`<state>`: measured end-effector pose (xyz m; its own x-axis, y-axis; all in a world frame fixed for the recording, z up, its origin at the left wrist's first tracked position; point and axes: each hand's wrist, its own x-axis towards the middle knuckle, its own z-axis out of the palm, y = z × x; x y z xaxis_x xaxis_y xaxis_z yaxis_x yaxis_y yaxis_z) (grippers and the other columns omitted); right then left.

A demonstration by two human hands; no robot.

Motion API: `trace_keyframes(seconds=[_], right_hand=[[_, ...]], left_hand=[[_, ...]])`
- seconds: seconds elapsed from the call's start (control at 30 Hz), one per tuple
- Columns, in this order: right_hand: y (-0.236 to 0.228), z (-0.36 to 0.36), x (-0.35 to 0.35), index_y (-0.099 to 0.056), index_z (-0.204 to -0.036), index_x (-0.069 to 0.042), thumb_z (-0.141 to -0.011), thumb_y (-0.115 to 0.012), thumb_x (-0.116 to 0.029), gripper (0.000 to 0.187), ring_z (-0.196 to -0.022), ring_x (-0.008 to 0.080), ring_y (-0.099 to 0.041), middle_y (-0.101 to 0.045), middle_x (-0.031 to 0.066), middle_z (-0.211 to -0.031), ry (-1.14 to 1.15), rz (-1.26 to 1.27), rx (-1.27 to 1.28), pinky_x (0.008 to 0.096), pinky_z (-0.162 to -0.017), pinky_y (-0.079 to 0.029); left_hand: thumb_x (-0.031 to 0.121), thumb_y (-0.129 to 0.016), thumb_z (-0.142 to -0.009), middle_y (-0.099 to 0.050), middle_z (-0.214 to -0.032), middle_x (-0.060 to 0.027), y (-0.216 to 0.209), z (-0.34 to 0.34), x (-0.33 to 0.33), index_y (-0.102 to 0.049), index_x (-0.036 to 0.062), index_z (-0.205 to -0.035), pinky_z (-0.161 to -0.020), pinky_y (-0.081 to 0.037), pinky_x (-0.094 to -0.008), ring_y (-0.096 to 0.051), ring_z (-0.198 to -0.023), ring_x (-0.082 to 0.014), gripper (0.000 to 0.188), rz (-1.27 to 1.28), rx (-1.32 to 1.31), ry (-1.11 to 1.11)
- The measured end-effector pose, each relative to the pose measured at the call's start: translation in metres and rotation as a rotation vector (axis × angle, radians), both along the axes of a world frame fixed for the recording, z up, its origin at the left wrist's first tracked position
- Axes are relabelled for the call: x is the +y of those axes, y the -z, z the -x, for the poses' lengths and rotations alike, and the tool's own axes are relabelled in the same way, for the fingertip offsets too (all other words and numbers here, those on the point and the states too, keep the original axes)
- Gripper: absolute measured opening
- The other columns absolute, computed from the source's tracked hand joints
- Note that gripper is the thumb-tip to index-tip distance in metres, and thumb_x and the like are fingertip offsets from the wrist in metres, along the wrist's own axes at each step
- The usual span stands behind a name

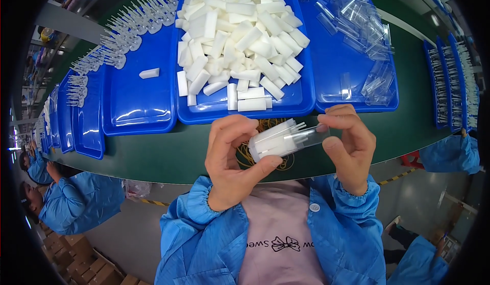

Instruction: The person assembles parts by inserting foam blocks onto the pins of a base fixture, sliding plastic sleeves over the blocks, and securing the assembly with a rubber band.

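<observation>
Left fingers [258,171] hold the white bundle [270,142], right fingers [334,149] pinch the clear sleeve [310,138] extending rightward — above the near edge of the desk [176,157]. Their shared long axis slants toward its far right corner

Box [309,138]: clear plst, thin, smooth, glossy. Its insert [270,143]: white, matt. Sleeves [353,13]: same clear plst look, shiny w/ sharp glints. Blocks [247,39]: matt white, foam-like, exact mat'l unclear. Trays [138,100]: blue molded plst, smooth, semi-gloss w/ light reflections. Stalked parts [122,41]: white plst, slight sheen. Tabletop [163,160]: dk green, smooth, mostly matt. Person's smock [204,246]: blue cloth, thin, wrinkled, faint sheen; its button [314,208]: pale plst, glossy. Tee [280,213]: pink soft cloth, matt. Bag [138,188]: clear crinkled plst film. Cartons [79,246]: brown cardboard, matt. Floor [140,229]: grey, smooth, low sheen.
</observation>
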<state>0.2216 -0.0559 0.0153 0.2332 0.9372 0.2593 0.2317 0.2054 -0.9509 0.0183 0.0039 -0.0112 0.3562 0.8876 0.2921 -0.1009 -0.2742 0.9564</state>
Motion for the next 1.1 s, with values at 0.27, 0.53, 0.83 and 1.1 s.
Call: trace_keyframes(seconds=[0.27,0.53,0.83,1.1], right_hand=[[0.004,0.004,0.001,-0.060,-0.104,0.003,-0.080,-0.068,-0.003,0.026,-0.091,0.0162,-0.056,-0.059,0.0088,-0.095,-0.005,-0.031,0.335,0.0301,-0.086,-0.043],[0.001,0.004,-0.004,-0.060,-0.099,-0.001,-0.080,-0.072,-0.010,0.024,-0.094,0.0186,-0.056,-0.063,0.0101,-0.097,0.016,-0.006,0.345,0.0352,-0.094,-0.040],[-0.005,0.002,-0.007,-0.064,-0.093,-0.004,-0.075,-0.077,-0.013,0.023,-0.094,0.0204,-0.055,-0.067,0.0104,-0.092,-0.043,-0.093,0.309,0.0434,-0.098,-0.035],[-0.007,0.018,-0.012,-0.065,-0.087,-0.006,-0.069,-0.074,-0.005,0.020,-0.091,0.0233,-0.055,-0.067,0.0108,-0.091,0.004,-0.190,0.212,0.0457,-0.097,-0.035]], left_hand=[[0.027,-0.080,-0.074,-0.043,-0.129,-0.0129,-0.006,0.006,-0.003,-0.032,-0.0003,-0.138,-0.102,-0.039,-0.0364,-0.043,-0.127,-0.0250,0.085,0.463,-0.305,0.145],[0.006,-0.081,-0.072,-0.054,-0.118,-0.0132,0.010,0.016,-0.011,-0.045,0.0000,-0.121,-0.094,-0.048,-0.0336,-0.057,-0.110,-0.0211,0.061,0.532,-0.375,0.301],[-0.004,-0.082,-0.065,-0.058,-0.115,-0.0206,-0.003,0.018,-0.010,-0.048,-0.0007,-0.106,-0.092,-0.052,-0.0358,-0.061,-0.107,-0.0238,0.053,0.332,-0.301,0.212],[-0.003,-0.082,-0.066,-0.060,-0.116,-0.0206,-0.012,0.012,-0.015,-0.048,-0.0003,-0.116,-0.093,-0.051,-0.0372,-0.060,-0.109,-0.0248,0.061,0.345,-0.267,0.208]])
